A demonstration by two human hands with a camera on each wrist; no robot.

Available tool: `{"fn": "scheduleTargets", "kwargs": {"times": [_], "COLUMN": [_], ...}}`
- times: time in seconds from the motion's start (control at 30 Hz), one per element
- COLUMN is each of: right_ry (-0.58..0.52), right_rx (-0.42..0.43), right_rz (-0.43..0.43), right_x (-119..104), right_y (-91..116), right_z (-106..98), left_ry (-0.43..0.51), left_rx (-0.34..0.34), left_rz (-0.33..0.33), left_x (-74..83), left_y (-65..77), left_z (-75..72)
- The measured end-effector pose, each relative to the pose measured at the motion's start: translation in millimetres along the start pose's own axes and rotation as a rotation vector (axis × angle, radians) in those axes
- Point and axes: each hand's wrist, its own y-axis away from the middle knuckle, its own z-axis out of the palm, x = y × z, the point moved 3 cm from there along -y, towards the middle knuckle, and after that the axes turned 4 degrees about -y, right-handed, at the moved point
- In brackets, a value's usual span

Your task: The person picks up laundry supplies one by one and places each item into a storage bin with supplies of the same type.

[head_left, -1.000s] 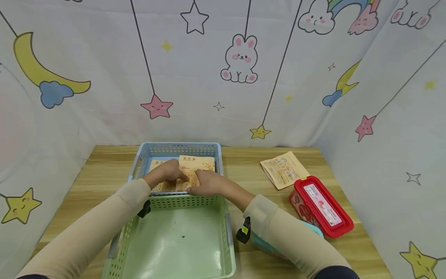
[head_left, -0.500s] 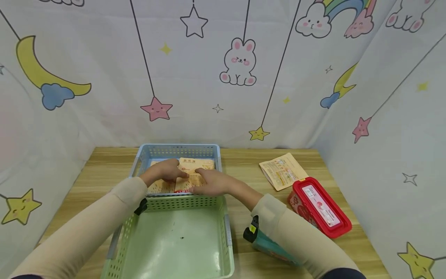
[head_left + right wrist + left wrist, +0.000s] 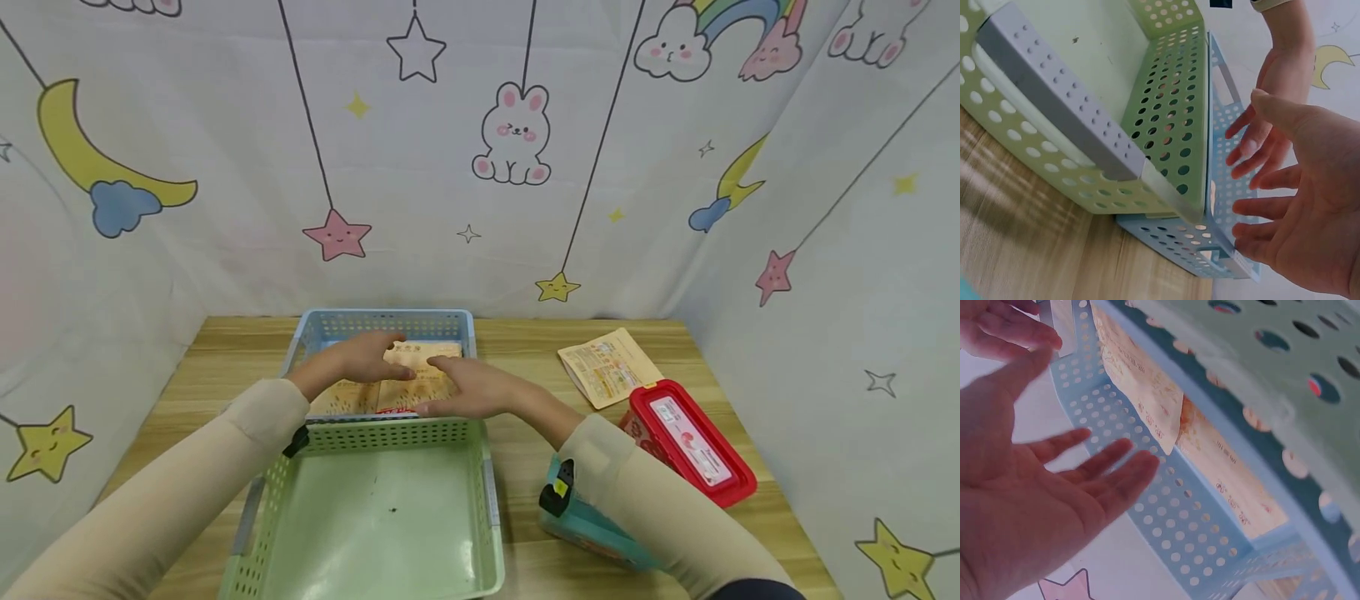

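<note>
Two beige printed pouches lie side by side in the blue perforated basket (image 3: 386,314), the right pouch (image 3: 431,379) overlapping the left pouch (image 3: 341,402). Over the left pouch hovers my left hand (image 3: 366,358), fingers spread and holding nothing. My right hand (image 3: 480,388) is over the basket's front right corner, its fingers extended and also without anything in them. In the left wrist view the left palm (image 3: 1041,500) shows beside the pouches, apart from them. The right wrist view shows both hands facing each other above the blue rim.
A green basket (image 3: 382,500) stands directly in front of the blue one. To the right, another beige pouch (image 3: 609,368) lies on the wooden table (image 3: 517,350). Near it are a red-lidded container (image 3: 693,442) and a teal container (image 3: 588,529), partly behind the right sleeve.
Both hands have come away from the right pouch and spread their fingers. The left hand has lifted slightly; the right has shifted a little to the right. The pouches stay in the basket.
</note>
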Motion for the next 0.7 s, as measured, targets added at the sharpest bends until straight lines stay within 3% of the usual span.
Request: {"fn": "scheduleTargets", "kwargs": {"times": [0.17, 0.43, 0.7], "right_ry": [0.003, -0.019, -0.062], "right_rx": [0.005, 0.046, 0.123], "right_rz": [-0.028, -0.048, -0.022], "right_x": [5.6, 15.9, 24.2], "right_y": [4.4, 21.8, 40.6], "right_z": [-2.5, -17.5, -42.8], "left_ry": [-0.075, -0.068, -0.107], "left_rx": [0.011, -0.007, 0.046], "left_rz": [0.079, 0.088, 0.128], "left_x": [4.6, 8.5, 19.8], "left_y": [1.8, 1.9, -1.1], "left_z": [-0.1, -0.7, -14.9]}}
